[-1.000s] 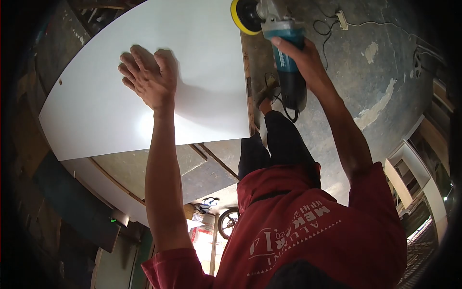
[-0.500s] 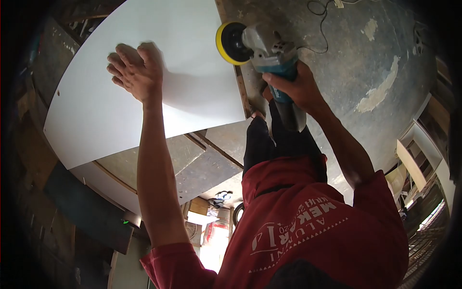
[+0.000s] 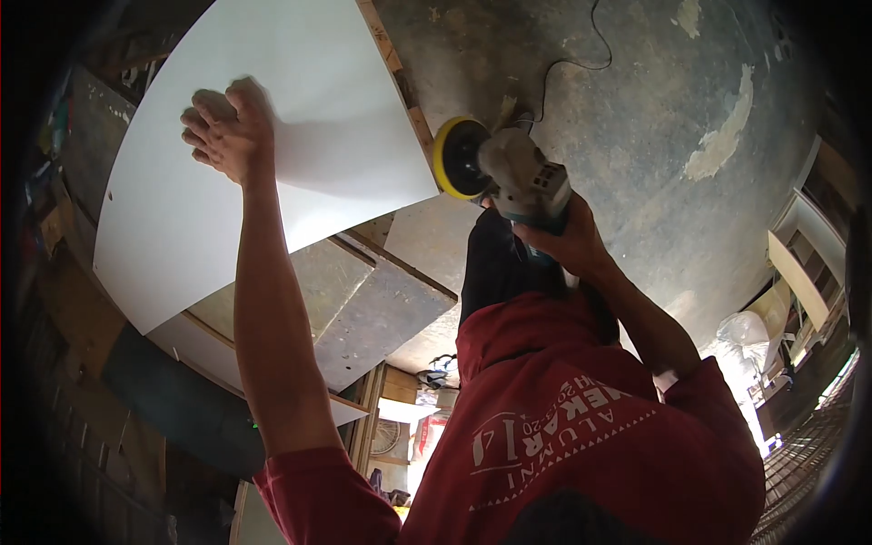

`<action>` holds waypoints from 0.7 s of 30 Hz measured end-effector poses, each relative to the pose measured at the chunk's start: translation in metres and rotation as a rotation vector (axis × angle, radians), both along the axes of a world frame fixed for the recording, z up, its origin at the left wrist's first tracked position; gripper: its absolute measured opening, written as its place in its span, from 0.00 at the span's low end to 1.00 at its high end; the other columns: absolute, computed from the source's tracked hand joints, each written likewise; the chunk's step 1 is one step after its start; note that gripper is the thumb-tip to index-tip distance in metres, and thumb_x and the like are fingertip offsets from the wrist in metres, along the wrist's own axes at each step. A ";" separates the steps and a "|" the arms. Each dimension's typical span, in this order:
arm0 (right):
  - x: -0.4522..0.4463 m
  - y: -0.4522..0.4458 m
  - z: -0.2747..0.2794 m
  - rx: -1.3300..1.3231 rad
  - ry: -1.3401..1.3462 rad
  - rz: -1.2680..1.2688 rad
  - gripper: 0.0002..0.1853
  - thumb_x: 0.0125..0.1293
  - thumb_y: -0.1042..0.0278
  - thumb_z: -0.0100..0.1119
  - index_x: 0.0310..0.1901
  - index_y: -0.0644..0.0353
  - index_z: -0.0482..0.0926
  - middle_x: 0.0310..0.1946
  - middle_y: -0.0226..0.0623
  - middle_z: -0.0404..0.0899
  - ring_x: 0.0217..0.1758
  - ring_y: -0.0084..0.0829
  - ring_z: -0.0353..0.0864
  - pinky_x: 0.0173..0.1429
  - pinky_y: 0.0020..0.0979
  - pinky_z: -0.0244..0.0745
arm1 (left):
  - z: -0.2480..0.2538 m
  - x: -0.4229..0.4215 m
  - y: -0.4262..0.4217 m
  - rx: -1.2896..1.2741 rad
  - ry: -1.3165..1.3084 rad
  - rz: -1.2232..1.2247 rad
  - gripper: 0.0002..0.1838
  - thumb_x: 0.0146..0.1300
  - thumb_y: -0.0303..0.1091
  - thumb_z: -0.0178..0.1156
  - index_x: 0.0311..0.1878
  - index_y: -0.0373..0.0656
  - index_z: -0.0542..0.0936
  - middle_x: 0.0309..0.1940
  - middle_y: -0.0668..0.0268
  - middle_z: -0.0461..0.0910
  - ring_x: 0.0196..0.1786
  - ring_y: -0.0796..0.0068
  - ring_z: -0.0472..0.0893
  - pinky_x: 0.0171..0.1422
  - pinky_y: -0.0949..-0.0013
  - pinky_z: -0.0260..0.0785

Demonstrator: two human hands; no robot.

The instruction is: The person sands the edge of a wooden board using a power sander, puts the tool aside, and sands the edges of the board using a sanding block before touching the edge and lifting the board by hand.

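A power polisher (image 3: 520,168) with a grey head and a teal body is gripped in my right hand (image 3: 570,241). Its round yellow-edged pad (image 3: 460,158) faces left, beside the wooden edge of a large white panel (image 3: 336,154); I cannot tell whether pad and edge touch. Over the panel's upper left part is my left hand (image 3: 229,134), fingers spread, holding nothing. Its shadow falls on the white surface to the right. My right fingers wrap round the tool's body, and its rear end is partly hidden behind my wrist.
A black power cord (image 3: 581,64) trails over the stained concrete floor (image 3: 654,118). Grey boards (image 3: 386,318) lie below the panel. Pale shelving (image 3: 804,245) stands at the far right, with a clear plastic bag (image 3: 743,331) near it. My legs are close below the polisher.
The polisher in my right hand has moved down and slightly right, toward my body. My left hand appears a little farther left as the whole view shifts. More of the grey boards shows.
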State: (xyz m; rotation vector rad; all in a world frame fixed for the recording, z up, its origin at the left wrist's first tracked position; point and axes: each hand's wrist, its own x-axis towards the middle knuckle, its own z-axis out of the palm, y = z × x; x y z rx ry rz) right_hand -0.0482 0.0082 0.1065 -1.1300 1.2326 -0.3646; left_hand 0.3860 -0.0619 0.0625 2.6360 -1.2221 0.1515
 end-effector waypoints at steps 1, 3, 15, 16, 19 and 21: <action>-0.004 0.001 0.005 0.049 0.013 -0.017 0.33 0.57 0.59 0.78 0.60 0.69 0.78 0.47 0.41 0.87 0.49 0.29 0.86 0.58 0.34 0.80 | -0.005 0.005 0.002 -0.001 -0.022 0.007 0.46 0.65 0.68 0.41 0.74 0.37 0.68 0.71 0.49 0.64 0.71 0.50 0.64 0.75 0.48 0.57; -0.014 -0.002 0.013 0.088 0.054 -0.041 0.32 0.58 0.61 0.78 0.59 0.69 0.78 0.47 0.41 0.87 0.49 0.29 0.86 0.58 0.34 0.79 | -0.012 0.010 0.004 -0.011 -0.053 0.000 0.47 0.65 0.68 0.42 0.74 0.38 0.68 0.73 0.50 0.63 0.72 0.50 0.63 0.75 0.48 0.57; -0.091 -0.014 0.037 0.010 0.034 -0.438 0.25 0.61 0.59 0.75 0.53 0.69 0.82 0.41 0.38 0.87 0.42 0.26 0.84 0.49 0.31 0.79 | 0.024 -0.168 0.054 0.087 0.155 -0.609 0.50 0.63 0.57 0.61 0.84 0.49 0.54 0.85 0.57 0.49 0.86 0.47 0.45 0.86 0.37 0.35; -0.097 -0.018 0.039 -0.012 0.017 -0.440 0.25 0.61 0.59 0.75 0.53 0.69 0.82 0.41 0.38 0.87 0.42 0.26 0.84 0.49 0.31 0.79 | 0.028 -0.178 0.058 0.057 0.196 -0.587 0.47 0.66 0.54 0.60 0.83 0.47 0.56 0.84 0.55 0.51 0.85 0.42 0.48 0.84 0.35 0.40; -0.118 -0.031 0.041 -0.047 0.003 -0.576 0.22 0.63 0.59 0.73 0.51 0.69 0.83 0.39 0.36 0.86 0.39 0.26 0.83 0.45 0.31 0.78 | 0.028 -0.181 0.050 0.002 0.202 -0.549 0.42 0.69 0.52 0.58 0.82 0.45 0.59 0.83 0.53 0.53 0.84 0.40 0.49 0.83 0.34 0.42; -0.128 -0.043 0.051 -0.124 -0.022 -0.596 0.19 0.66 0.60 0.71 0.49 0.67 0.82 0.36 0.34 0.84 0.37 0.26 0.82 0.43 0.31 0.77 | 0.018 -0.179 0.039 0.005 0.177 -0.464 0.39 0.72 0.49 0.57 0.81 0.45 0.60 0.83 0.54 0.54 0.84 0.41 0.50 0.83 0.35 0.42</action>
